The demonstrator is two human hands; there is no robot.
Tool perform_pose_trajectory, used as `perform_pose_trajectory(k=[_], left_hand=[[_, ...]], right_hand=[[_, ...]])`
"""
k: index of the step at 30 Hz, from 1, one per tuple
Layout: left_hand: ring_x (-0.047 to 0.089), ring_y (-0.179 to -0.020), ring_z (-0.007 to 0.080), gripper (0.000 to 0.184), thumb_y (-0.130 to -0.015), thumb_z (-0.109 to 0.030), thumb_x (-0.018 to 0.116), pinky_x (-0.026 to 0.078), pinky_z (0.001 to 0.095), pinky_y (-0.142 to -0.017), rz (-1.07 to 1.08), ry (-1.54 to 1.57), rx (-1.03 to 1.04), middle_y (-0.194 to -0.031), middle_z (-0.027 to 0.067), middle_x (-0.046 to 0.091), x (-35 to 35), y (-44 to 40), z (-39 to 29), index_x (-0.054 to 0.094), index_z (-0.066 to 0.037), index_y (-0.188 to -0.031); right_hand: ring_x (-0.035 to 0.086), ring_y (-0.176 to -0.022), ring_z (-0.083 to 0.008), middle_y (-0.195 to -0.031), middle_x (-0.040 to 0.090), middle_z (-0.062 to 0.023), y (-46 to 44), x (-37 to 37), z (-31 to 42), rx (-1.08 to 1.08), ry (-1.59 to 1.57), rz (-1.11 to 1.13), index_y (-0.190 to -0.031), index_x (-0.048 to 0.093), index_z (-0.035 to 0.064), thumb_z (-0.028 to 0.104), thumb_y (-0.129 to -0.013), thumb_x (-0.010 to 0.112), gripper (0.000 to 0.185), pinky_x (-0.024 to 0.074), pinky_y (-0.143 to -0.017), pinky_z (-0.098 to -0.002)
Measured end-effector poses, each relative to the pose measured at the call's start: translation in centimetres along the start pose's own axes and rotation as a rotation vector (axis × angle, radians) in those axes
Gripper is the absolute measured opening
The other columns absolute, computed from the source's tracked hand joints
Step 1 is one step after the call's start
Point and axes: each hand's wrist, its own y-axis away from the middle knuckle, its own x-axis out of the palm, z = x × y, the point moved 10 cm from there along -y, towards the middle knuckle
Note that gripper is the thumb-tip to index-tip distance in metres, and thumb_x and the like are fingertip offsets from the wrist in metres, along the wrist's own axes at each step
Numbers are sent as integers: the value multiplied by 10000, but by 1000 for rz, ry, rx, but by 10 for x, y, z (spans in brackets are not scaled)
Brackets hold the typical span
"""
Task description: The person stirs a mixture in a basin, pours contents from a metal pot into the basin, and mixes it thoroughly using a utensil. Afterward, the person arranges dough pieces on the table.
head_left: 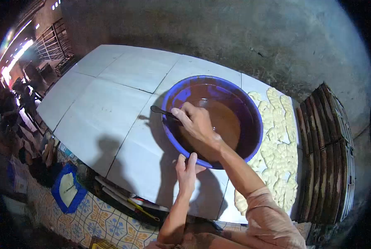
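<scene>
- The right hand (pixel 198 122) is clenched around a black-handled utensil (pixel 162 111), whose working end is out of sight in or over the purple basin (pixel 254 156).
- The left hand (pixel 186 176) meets the basin's near rim, thumb up; I cannot tell whether its fingers grip.
- The basin, holding brown liquid (pixel 225 120), stands on the white-tiled table (pixel 98 103), just beside pale dough pieces (pixel 272 137).
- Good handling calls for a steadied rim and slow, low strokes, sparing the dough pieces any splashes.
</scene>
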Motion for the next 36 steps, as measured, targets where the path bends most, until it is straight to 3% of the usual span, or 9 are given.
perform_pose_trajectory(k=[6, 9, 14, 16, 19, 21, 23, 28, 36], left_hand=[[542, -840, 121, 245, -940, -195, 489, 544, 310, -652, -84, 44, 44, -974, 49, 536, -1, -2, 5, 497, -23, -1113], [566, -801, 110, 251, -944, -170, 478, 531, 286, -654, -108, -25, 33, -1023, 50, 558, -7, 1, 3, 499, -36, -1155], [555, -798, 121, 407, -921, -289, 518, 491, 296, -683, -108, 0, -45, -943, 38, 551, -17, -12, -3, 436, -49, -1238], [524, -707, 110, 312, -918, -315, 527, 456, 265, -609, -228, -138, 38, -838, 38, 536, -29, -24, -20, 491, -30, -1043], [441, -717, 110, 275, -921, -280, 537, 391, 273, -633, -296, -270, 239, -789, 21, 473, -46, -57, -32, 500, -13, -870], [418, -737, 126, 256, -913, -232, 554, 376, 290, -691, -322, -325, 249, -787, 24, 473, -47, -65, -43, 499, 14, -868], [466, -811, 148, 254, -918, -211, 541, 393, 298, -759, -335, -327, 326, -891, 67, 523, -46, -70, -49, 500, 33, -973], [494, -1096, 211, 432, -927, -122, 472, 363, 316, -957, -261, -410, 372, -1203, 166, 521, -28, -67, -73, 370, 61, -1305], [462, -1129, 208, 451, -922, -91, 442, 333, 308, -989, -198, -399, 318, -1276, 132, 479, -36, -78, -57, 349, 44, -1343]], right_hand=[[406, -1209, -387, -1199, 477, -242, -16, 22, 34, -439, 201, -70, -1232, 466, 26, 505, -663, 711, 783, 338, -979, -503], [181, -1320, -432, -1341, 327, -247, -31, 74, 5, -201, 447, 36, -1284, 421, 23, 435, -747, 657, 716, 208, -1018, -626], [568, -911, -375, -891, 614, -188, -30, 40, -6, -161, 160, -142, -860, 582, 28, 279, -766, 639, 274, 404, -885, -489], [521, -529, -261, -667, 578, -175, -12, 5, -27, 12, -128, -291, -757, 587, 10, 313, -842, 603, 315, 427, -541, -380], [454, -588, -101, -613, 536, -101, 27, -50, -37, -72, -233, -416, -751, 582, -21, 209, -876, 552, 264, 403, -520, -328], [635, -712, -252, -780, 661, -144, 71, -87, -70, -156, -25, -560, -861, 664, 34, 78, -816, 618, 77, 479, -671, -347], [418, -497, -109, -580, 491, -17, 87, -110, -133, 124, -773, -564, -668, 555, 85, 275, -930, 513, 326, 356, -488, -265], [290, -331, -88, -448, 340, 15, 71, -190, -187, 291, -666, -1101, -566, 348, 158, 427, -923, 485, 467, 228, -316, -253], [322, -393, -125, -455, 365, -4, -77, -193, -262, 325, -626, -1068, -493, 379, 112, 492, -876, 534, 561, 286, -384, -312]])
